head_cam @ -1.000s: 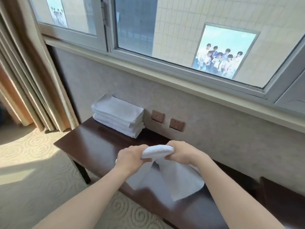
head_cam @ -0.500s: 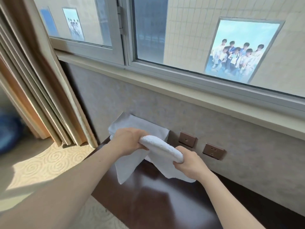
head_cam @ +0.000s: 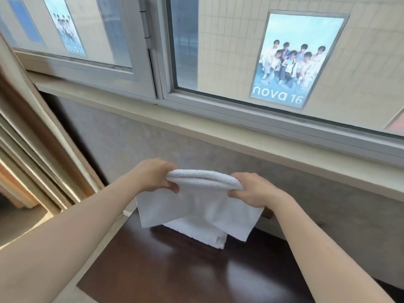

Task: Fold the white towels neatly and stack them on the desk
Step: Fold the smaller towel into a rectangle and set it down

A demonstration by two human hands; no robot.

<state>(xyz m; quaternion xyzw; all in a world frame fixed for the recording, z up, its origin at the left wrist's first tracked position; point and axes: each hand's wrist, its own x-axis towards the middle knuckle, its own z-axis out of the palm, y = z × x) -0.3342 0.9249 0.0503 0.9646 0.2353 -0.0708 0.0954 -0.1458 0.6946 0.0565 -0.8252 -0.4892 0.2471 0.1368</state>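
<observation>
Both hands gripped one white towel (head_cam: 199, 206) by its folded top edge, one at each end. On the left hand (head_cam: 156, 176) the fingers curled over the far side of the fold and the thumb came under it at the near side, so the cloth was pinched tight. The right hand (head_cam: 251, 190) did the same at the other end, its thumb pressed against the front of the towel below the rolled edge and its fingers wrapped behind, out of sight.

Between the two hands the fold ran as a thick, rounded ridge of terry cloth, nearly level and slightly bowed upward in the middle. Below it the towel hung in doubled layers: a front panel dropping smooth and flat, with a second layer showing behind and below it, its lower corner hanging lowest toward the right. The bottom edges were uneven, the left side shorter than the right.

It was held up in the air above the far part of the dark brown desk (head_cam: 175, 270), in front of the grey wall (head_cam: 131, 145) under the window sill (head_cam: 218, 132). Whether the lowest corner touched the desk could not be told. Curtains (head_cam: 32, 149) hung at the left.
</observation>
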